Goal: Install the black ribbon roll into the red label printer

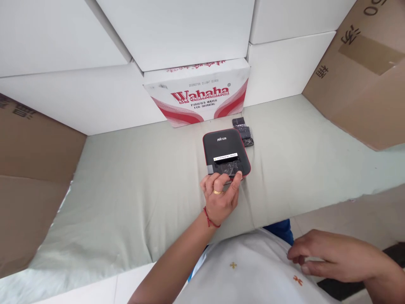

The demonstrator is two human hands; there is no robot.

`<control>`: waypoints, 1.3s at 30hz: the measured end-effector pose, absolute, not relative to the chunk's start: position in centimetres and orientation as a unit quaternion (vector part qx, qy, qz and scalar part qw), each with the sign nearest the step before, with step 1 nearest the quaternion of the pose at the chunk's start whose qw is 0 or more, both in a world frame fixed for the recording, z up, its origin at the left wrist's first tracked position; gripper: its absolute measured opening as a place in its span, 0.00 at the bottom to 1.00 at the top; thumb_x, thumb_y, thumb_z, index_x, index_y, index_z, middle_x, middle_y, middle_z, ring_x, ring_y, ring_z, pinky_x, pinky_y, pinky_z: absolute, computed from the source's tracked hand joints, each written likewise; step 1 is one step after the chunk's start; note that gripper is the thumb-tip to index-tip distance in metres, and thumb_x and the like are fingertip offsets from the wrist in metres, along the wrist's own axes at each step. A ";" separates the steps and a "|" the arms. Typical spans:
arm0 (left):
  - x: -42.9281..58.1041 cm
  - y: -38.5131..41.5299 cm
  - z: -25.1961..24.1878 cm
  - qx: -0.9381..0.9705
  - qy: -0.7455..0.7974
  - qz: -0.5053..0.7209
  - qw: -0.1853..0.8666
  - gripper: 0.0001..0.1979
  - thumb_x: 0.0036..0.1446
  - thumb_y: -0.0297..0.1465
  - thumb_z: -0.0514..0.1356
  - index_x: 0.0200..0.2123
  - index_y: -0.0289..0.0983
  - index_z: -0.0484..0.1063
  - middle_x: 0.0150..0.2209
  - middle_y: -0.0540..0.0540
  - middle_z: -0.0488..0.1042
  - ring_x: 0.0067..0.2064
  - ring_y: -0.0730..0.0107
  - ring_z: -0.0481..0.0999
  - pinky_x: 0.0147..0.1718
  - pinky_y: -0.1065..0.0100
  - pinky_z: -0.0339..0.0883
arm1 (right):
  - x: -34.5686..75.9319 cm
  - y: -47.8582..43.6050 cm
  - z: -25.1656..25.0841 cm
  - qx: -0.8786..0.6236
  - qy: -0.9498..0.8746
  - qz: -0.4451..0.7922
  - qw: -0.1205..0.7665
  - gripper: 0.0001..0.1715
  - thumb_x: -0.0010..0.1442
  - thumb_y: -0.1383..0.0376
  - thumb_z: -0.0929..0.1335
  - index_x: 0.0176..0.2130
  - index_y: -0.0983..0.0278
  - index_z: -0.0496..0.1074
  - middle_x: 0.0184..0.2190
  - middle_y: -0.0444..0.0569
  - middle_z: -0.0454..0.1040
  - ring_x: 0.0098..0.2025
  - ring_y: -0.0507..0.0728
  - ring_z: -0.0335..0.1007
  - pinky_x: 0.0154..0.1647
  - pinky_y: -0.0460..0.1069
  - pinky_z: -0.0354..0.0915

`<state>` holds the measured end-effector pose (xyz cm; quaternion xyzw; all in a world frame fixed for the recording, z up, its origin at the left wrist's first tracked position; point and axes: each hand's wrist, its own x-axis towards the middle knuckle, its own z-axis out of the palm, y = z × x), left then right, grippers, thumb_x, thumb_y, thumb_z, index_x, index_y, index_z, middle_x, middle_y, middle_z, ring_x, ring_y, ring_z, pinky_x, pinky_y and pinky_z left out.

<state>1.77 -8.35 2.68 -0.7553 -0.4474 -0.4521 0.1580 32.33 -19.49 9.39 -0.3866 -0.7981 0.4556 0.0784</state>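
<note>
A black, rounded box-like device with a red edge point(223, 145), which looks like a small label printer, lies flat on the cloth. A white strip with print runs across its top, above a slot with clear film. My left hand point(220, 192), with a ring and a red string bracelet, is at its near edge: the thumb rests on the near right corner, the other fingers curl at the near left side. Small black plastic-wrapped pieces point(243, 131) lie against its far right side. My right hand point(319, 255) hangs over my lap by the shirt, fingers loosely bent, thumb apart, holding nothing.
Behind the device stands a white and red Wahaha water carton point(202, 95), with white boxes point(190, 29) stacked behind and above. Brown cardboard boxes point(363, 84) flank both sides. A pale green cloth point(126, 181) covers the surface, whose front edge runs before my body.
</note>
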 end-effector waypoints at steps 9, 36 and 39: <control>1.3 -8.5 2.9 -0.770 -0.446 -0.431 0.149 0.18 0.65 0.26 0.66 0.56 0.46 0.85 0.40 0.43 0.74 0.50 0.60 0.73 0.55 0.57 0.64 | 21.5 -9.6 9.6 -0.393 -0.813 0.086 0.420 0.32 0.74 0.72 0.67 0.72 0.55 0.68 0.53 0.53 0.86 0.57 0.63 0.82 0.57 0.60 0.81; -3.8 -1.5 2.2 -0.339 -0.314 -0.560 -0.687 0.56 0.46 0.31 0.76 0.74 0.66 0.58 0.76 0.55 0.64 0.83 0.51 0.53 0.82 0.45 0.46 | 19.5 -6.9 4.2 -0.332 -0.814 0.032 0.476 0.30 0.71 0.75 0.67 0.67 0.54 0.76 0.50 0.46 0.88 0.53 0.58 0.81 0.61 0.58 0.76; -4.0 -1.5 1.8 -0.354 -0.304 -0.557 -0.687 0.57 0.47 0.32 0.77 0.75 0.68 0.57 0.78 0.55 0.61 0.82 0.48 0.55 0.81 0.42 0.50 | 19.4 -6.9 4.1 -0.335 -0.812 0.043 0.477 0.30 0.71 0.74 0.68 0.66 0.55 0.77 0.49 0.46 0.88 0.53 0.58 0.81 0.62 0.58 0.76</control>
